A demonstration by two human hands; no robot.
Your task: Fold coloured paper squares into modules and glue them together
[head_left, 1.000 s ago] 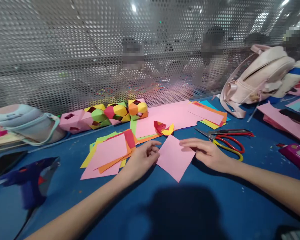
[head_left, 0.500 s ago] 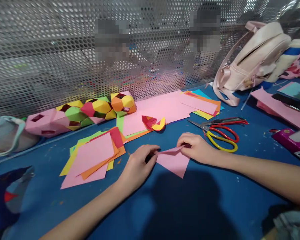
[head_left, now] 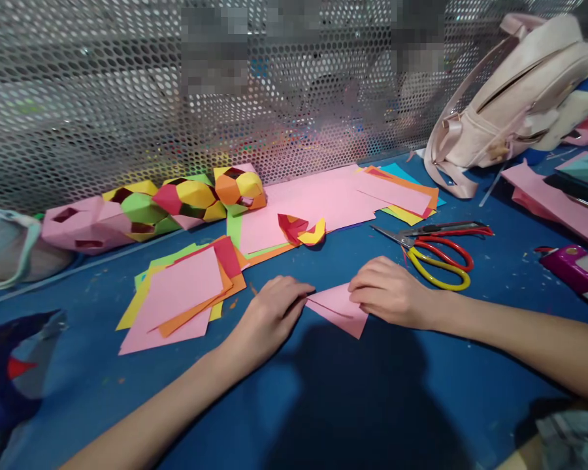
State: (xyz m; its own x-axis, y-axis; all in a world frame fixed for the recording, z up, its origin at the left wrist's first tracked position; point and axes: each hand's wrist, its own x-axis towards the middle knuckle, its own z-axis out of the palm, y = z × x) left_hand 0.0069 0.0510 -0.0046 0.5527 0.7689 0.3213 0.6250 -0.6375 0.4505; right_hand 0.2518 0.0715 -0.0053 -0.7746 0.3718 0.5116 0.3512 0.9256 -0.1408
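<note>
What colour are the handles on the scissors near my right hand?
The scissors have one red handle and one yellow; best seen in the head view.

We face a grey perforated metal screen [head_left: 127, 130] that spans the background, standing behind a blue tabletop [head_left: 88, 365]. Through its round holes we make out pale light [head_left: 34, 94] and dim, blurred shapes [head_left: 330, 88]. Small smudges [head_left: 121, 380] mark the tabletop, and a broad dark shadow [head_left: 362, 405] covers its near part.
</note>
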